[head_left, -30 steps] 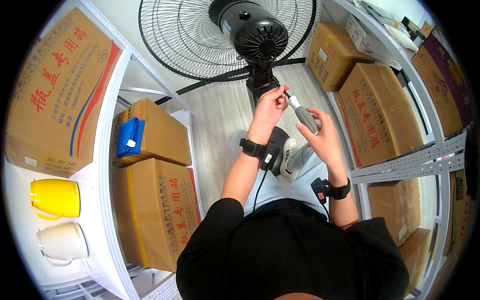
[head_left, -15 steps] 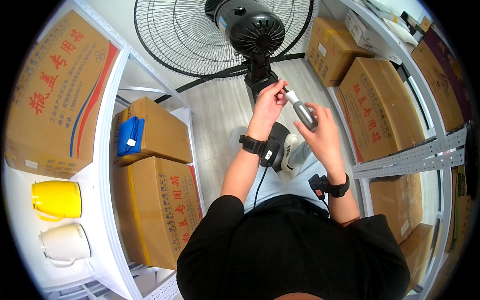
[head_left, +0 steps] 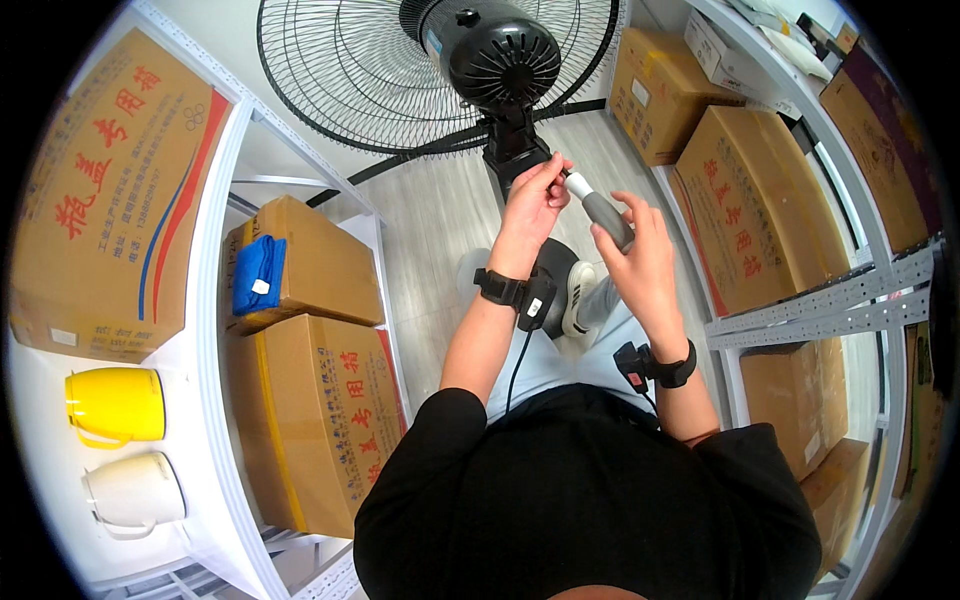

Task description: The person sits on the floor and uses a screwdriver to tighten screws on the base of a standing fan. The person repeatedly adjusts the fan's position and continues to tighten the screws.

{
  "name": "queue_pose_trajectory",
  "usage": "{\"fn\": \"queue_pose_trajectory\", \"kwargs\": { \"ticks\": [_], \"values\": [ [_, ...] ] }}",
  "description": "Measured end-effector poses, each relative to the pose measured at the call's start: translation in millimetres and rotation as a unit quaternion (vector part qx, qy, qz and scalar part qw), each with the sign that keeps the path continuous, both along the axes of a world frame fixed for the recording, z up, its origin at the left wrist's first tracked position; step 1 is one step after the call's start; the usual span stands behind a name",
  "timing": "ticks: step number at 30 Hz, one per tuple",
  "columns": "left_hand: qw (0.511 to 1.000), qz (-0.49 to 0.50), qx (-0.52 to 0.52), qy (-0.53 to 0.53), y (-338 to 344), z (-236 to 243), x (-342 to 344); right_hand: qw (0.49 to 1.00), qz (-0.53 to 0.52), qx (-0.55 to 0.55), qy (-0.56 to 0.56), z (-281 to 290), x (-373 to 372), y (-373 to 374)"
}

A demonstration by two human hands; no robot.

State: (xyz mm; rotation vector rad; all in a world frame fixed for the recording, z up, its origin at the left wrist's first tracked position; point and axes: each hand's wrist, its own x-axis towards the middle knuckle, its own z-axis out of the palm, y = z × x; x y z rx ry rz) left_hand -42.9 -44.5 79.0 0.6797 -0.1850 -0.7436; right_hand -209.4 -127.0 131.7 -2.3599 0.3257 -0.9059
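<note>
The left shelf and right shelf flank the floor, so an elbow swung wide could bump a shelf edge. The fan stands at the floor's far edge, between the shelves; with no hand seen gripping its motor or cage, it might swivel or rock if pushed. A box sits along the right shelf's inner edge, the nearest thing for the right forearm to knock. The right hand is curled about the handle's rear end, fingers parted; how firmly it touches, I cannot tell. A loose hold could let the tool twist or drop. The left hand has its fingertips pinched together beside the shaft, just below the fan's neck; what they pinch is hidden, and a slipping tip could jab them. The screwdriver slants between both hands, tip toward the neck; its slant could make it slip. The cable hanging off the left wrist could snag.
</note>
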Motion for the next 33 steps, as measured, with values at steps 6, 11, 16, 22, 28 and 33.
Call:
{"fn": "queue_pose_trajectory", "kwargs": {
  "ticks": [6,11,16,22,28,33],
  "values": [
    [0.999,-0.013,0.005,-0.037,3.8,3.9,2.1,0.926,0.025,0.340,0.161,30.7,-2.2,6.6],
    [1.000,-0.020,-0.006,-0.019,0.4,-2.3,4.4,0.998,0.010,-0.062,-0.029,-1.3,1.2,2.1],
    [1.000,-0.013,-0.006,0.015,0.2,3.5,-0.5,0.920,0.026,0.357,0.156,28.1,0.5,8.0],
    [0.998,-0.050,-0.002,-0.025,2.1,-1.6,10.3,0.999,0.015,0.033,-0.016,3.9,1.7,1.9],
    [1.000,-0.014,0.007,-0.015,-0.4,0.0,4.6,0.977,-0.023,0.202,0.069,5.8,4.4,1.2],
    [0.999,-0.027,-0.008,-0.019,3.7,-1.7,5.6,0.970,0.019,0.229,0.085,9.7,0.6,0.2]
  ]
}}
